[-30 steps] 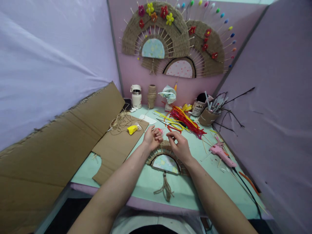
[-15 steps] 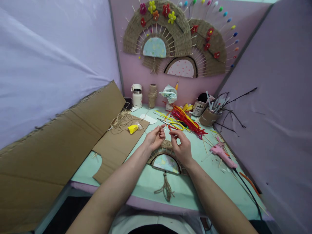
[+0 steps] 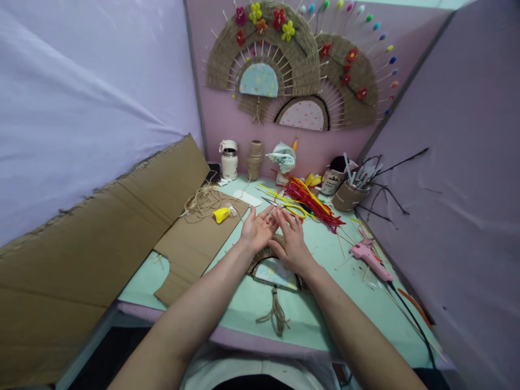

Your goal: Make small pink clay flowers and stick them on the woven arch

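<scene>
My left hand (image 3: 257, 230) is open with its palm up above the small twine-woven fan (image 3: 260, 265). A small reddish speck shows near its fingers, too small to name. My right hand (image 3: 290, 241) is open, fingers stretched, its fingertips meeting the fingers of the left. Beneath both hands, the fan has a pale patterned half-round centre (image 3: 278, 273) and a twine tassel (image 3: 277, 314) hanging toward me. My hands hide much of its upper part. Scissors with yellow handles (image 3: 298, 210) lie just beyond my fingers.
Cardboard (image 3: 203, 238), tangled twine (image 3: 203, 201) and a yellow piece (image 3: 221, 215) lie left. Red and yellow pipe cleaners (image 3: 314, 203) are behind. At right are a pink glue gun (image 3: 372, 260) with a cord and a pot of brushes (image 3: 351, 192). Larger fans (image 3: 221, 59) hang on the back wall.
My right hand has moved left from beside my left hand, opening from a pinch to stretched fingers against it. My left hand's curled fingers have opened out.
</scene>
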{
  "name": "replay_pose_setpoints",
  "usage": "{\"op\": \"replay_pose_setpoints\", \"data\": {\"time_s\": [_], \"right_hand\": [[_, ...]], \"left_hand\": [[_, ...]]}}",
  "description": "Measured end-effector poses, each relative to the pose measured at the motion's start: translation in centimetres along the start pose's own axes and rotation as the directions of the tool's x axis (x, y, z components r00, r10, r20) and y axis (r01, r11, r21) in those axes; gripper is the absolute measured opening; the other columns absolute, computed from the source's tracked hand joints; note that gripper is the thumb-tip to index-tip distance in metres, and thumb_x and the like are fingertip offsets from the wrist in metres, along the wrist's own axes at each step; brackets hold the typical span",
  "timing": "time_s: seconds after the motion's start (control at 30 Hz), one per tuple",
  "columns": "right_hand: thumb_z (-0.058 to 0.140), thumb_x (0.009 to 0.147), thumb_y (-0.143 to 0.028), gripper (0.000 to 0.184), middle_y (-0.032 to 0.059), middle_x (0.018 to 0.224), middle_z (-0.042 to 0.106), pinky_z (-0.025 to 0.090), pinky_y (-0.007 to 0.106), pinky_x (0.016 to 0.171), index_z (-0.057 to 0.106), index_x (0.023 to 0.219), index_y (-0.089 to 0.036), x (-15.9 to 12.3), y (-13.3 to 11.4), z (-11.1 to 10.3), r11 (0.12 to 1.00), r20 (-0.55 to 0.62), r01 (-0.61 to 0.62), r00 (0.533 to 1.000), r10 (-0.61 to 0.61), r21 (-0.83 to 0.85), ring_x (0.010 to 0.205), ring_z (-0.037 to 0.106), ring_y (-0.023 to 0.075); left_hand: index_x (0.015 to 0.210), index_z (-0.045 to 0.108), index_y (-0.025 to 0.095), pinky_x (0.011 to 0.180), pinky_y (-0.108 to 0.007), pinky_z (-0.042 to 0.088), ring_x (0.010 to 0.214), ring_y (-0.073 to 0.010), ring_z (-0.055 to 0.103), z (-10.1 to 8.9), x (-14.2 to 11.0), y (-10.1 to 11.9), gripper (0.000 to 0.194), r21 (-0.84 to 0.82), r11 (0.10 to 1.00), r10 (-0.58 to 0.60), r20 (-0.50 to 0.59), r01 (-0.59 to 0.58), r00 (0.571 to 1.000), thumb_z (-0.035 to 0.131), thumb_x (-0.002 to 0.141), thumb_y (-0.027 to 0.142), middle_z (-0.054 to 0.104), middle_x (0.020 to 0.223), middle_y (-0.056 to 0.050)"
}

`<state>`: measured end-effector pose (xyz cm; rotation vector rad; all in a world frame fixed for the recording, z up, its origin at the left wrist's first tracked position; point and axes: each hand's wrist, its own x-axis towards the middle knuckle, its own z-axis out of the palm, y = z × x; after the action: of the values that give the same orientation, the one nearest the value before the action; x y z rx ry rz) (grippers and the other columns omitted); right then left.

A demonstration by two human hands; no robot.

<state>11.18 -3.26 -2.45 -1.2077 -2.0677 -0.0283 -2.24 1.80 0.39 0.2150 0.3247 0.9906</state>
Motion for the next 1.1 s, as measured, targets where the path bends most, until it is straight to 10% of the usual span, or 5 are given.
{"op": "replay_pose_setpoints", "data": {"time_s": [0.43, 1.1], "right_hand": [[0.05, 0.094, -0.035, 0.072, 0.0129, 0.139, 0.052, 0.021, 0.058, 0.115, 0.01, 0.152, -0.023, -0.2, -0.6, 0.0, 0.979, 0.091, 0.115, 0.987, -0.131, 0.166, 0.135, 0.042, 0.024], [0.059, 0.088, -0.037, 0.085, 0.0154, 0.152, 0.033, 0.038, 0.048, 0.109, 0.005, 0.153, -0.025, -0.2, -2.1, -0.7, 0.964, 0.164, 0.09, 0.977, -0.133, 0.249, 0.138, 0.037, 0.0274]], "left_hand": [[0.131, 0.047, 0.011, 0.09, -0.039, 0.052, 0.12, -0.0281, 0.057, -0.5, 0.0, -0.1, 0.067, -0.054, 0.997, 0.053, 0.028, -0.051, 0.998, 0.03, 0.09, 0.062, 0.054, 0.133, -0.021], [0.123, 0.051, 0.018, 0.085, -0.046, 0.05, 0.118, -0.0311, 0.056, -1.2, 0.5, 0.1, 0.071, -0.019, 0.999, 0.034, -0.04, -0.035, 0.999, 0.027, 0.084, 0.073, 0.055, 0.129, -0.018]]}}
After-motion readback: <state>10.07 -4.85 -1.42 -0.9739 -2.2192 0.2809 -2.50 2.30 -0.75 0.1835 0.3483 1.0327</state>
